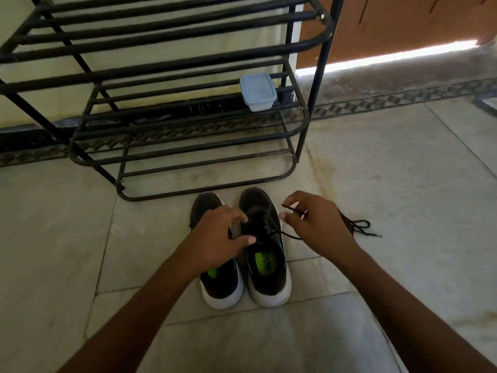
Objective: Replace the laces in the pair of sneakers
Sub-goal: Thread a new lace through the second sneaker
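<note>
We look down on a pale tiled floor (403,170), and the biggest thing on it is a black metal shoe rack (172,109) standing against the wall, with a small lidded plastic box (258,92) on one of its lower shelves. To the right of the rack is a brown door (403,25) with bright light showing under it.

Just in front of the rack sit our two sneakers side by side, toes toward it, black with white soles and green patches inside. The left sneaker (220,281) is partly covered by our left hand (215,238), whose curled fingers hold the tongue area of the right sneaker (266,254). A black lace (285,234) runs from that shoe's eyelets out to our right hand (314,224), which pinches it, the lace tip poking up past the fingers. Behind the right hand, a second black lace (357,226) lies loose in a small tangle on the floor, just beside the wrist.
</note>
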Demonstrator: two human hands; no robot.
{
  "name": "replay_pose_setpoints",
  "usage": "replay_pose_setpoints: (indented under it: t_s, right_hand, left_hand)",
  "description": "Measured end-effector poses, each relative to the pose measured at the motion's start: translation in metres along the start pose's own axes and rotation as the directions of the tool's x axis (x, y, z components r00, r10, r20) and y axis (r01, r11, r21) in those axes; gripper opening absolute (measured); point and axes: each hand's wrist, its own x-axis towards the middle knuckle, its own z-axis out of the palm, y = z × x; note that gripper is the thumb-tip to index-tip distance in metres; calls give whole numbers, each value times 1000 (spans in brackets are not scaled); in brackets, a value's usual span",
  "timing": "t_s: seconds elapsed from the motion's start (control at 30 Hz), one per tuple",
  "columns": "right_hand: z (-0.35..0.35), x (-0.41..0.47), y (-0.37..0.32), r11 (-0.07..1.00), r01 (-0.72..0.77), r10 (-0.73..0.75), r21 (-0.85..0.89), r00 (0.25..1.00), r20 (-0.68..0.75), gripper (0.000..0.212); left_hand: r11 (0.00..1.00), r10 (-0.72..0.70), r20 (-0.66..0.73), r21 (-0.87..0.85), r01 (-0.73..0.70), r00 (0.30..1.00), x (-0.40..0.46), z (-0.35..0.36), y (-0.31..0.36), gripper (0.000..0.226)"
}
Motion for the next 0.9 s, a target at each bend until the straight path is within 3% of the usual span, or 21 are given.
replay_pose_setpoints:
  t_s: [0.07, 0.13, 0.27, 0.4, 0.53, 0.6, 0.67, 0.77, 0.83, 0.9]
  right_hand:
    - [12, -1, 17, 995, 14, -2, -102, 993, 118, 26]
    - [21, -3, 28, 988, 49, -17, -147, 977, 211, 35]
    - [28, -5, 34, 968, 85, -1, -236, 942, 336, 16]
    - [22, -10, 29, 965, 2, 79, -264, 951, 299, 10]
    - [8, -26, 19, 990, -68, 89, -125, 981, 171, 14]
    - [5, -35, 16, 995, -56, 71, -79, 977, 199, 18]
    - [6, -47, 10, 999, -46, 45, -2, 978, 203, 21]
    - [12, -64, -9, 995, -28, 11, 99, 986, 164, 24]
    - [21, -75, -22, 991, 40, -61, 130, 984, 165, 26]
    - [31, -81, -30, 982, 121, -147, 143, 971, 189, 25]
  left_hand:
    - [989, 2, 104, 149, -18, 995, 1, 13, -5, 51]
    - [985, 3, 120, 173, -23, 993, 2, 23, -7, 50]
    - [993, 53, -21, 107, -51, 998, -2, 24, -6, 24]
    - [984, 158, -32, 91, -155, 987, -22, 23, 3, 20]
    - [932, 218, -69, 310, -186, 974, -44, 39, 6, 23]
    - [961, 224, -225, 213, -177, 948, -47, 46, 6, 23]
    - [985, 121, -364, -68, -156, 924, -44, 48, 13, 25]
    - [828, -237, -164, -550, 111, 958, -28, 37, 34, 23]
    - [724, -318, 19, -641, 256, 948, -17, 27, 44, 19]
    - [713, -292, 100, -641, 286, 951, -13, 18, 47, 15]
